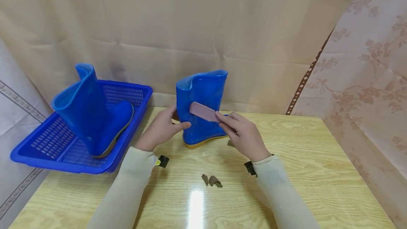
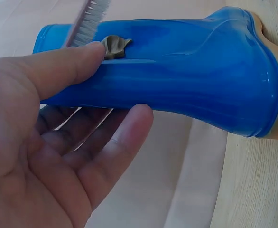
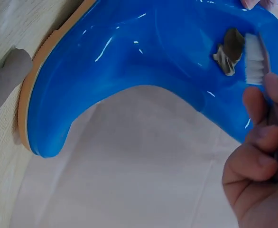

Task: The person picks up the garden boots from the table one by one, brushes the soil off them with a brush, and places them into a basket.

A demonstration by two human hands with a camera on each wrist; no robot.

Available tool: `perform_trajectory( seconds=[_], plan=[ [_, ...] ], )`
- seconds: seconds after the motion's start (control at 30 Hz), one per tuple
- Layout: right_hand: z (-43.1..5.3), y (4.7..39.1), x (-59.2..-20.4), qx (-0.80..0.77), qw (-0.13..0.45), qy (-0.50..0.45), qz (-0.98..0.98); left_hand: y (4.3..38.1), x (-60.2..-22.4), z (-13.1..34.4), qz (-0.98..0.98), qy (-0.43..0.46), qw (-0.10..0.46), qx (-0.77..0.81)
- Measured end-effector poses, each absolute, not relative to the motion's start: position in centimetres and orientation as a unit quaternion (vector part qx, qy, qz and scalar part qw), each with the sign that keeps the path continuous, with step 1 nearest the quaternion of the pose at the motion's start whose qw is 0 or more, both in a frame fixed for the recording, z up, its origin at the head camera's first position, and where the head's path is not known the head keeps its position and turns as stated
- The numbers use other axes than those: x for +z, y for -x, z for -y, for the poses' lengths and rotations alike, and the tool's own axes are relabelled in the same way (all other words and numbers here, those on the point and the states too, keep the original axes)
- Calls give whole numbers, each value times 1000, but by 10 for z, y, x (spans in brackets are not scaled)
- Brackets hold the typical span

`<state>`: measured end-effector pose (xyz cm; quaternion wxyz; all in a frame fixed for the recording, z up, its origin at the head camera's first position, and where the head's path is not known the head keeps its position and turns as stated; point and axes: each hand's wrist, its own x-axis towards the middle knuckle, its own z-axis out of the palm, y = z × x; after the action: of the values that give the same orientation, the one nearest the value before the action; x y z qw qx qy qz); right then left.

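Observation:
A blue rain boot (image 1: 206, 131) with a yellow-tan sole stands upright on the table. My left hand (image 1: 162, 128) holds its shaft from the left, the thumb on the near side and the fingers behind. In my right hand (image 1: 244, 135) is a pinkish-brown scrub brush (image 1: 203, 111), gripped by its handle end. The brush's pale bristles face the shaft, beside a crumpled brown clay-like piece (image 3: 229, 52) stuck on the boot. That same lump (image 2: 114, 46) appears just past my left thumb in the left wrist view; in the head view the brush hides it.
To the left, a blue plastic basket (image 1: 144, 98) holds a second blue boot (image 1: 92, 116). Brown fragments (image 1: 215, 181) lie on the wood-grain table (image 1: 305, 172) in front of me. Another brown piece (image 3: 8, 78) lies by the sole. A beige curtain (image 1: 190, 24) hangs behind.

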<state>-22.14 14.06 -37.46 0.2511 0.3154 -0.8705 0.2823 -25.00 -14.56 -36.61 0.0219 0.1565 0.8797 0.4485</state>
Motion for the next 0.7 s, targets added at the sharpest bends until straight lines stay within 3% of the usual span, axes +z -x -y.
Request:
perform_trajectory(
  seconds=[0.4, 0.7],
  plan=[
    [-145, 221, -370, 280, 198, -244, 907, 257, -370, 145, -880, -72, 15, 469],
    [-151, 220, -368, 270, 174, -210, 923, 259, -376, 146, -871, -56, -1, 487]
  ],
)
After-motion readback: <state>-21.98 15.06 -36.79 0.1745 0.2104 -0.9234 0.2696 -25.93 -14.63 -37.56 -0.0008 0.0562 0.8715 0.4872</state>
